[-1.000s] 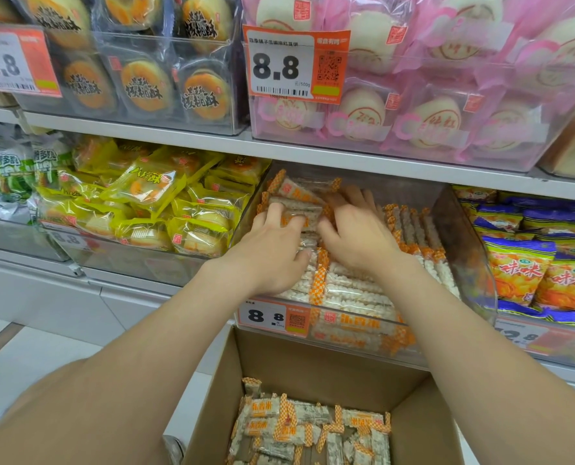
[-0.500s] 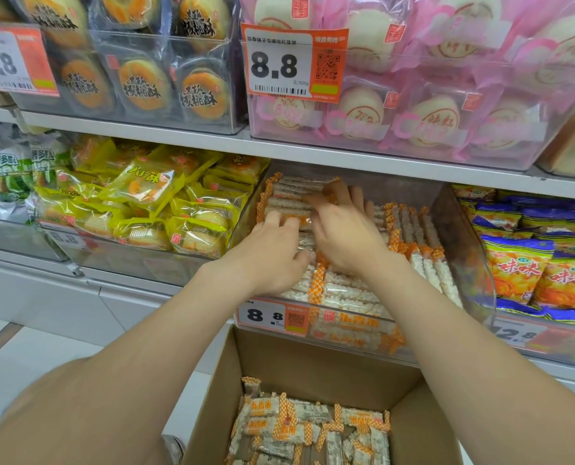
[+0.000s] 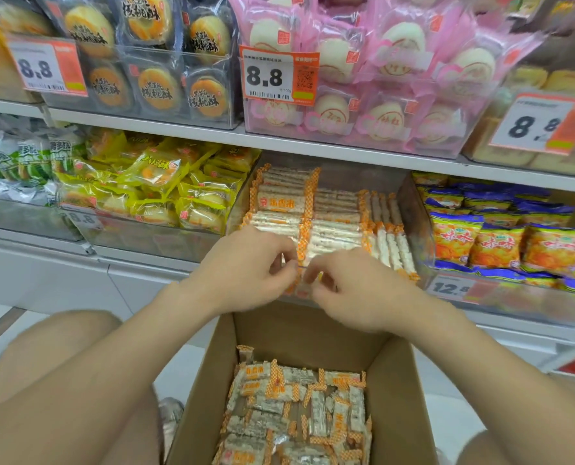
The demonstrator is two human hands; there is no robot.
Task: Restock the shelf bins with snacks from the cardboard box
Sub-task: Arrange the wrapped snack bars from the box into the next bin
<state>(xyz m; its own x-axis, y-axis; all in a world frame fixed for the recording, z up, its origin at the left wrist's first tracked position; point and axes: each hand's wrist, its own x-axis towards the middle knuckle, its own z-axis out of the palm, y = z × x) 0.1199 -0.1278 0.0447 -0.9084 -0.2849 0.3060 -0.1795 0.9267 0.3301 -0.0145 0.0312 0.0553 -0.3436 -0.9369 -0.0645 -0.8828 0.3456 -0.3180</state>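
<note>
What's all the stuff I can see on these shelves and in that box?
Box: one, brown cardboard, open, bottom centre.
Bars in box: many, white with orange ends, loose.
Bin: one, clear, middle shelf above the box.
Bars in bin: many, same colours, stacked in rows.
Yellow packs: many, next bin left.
Green packs: several, far left.
Orange bags: many, blue-edged, next bin right.
Dark cake packs: many, top shelf left.
Pink bun packs: many, top shelf centre.
Price tags: five seen, white and orange, bin fronts.
Left hand: fingers curled at the bin's front bars; grip unclear.
Right hand: likewise, beside it.
</note>
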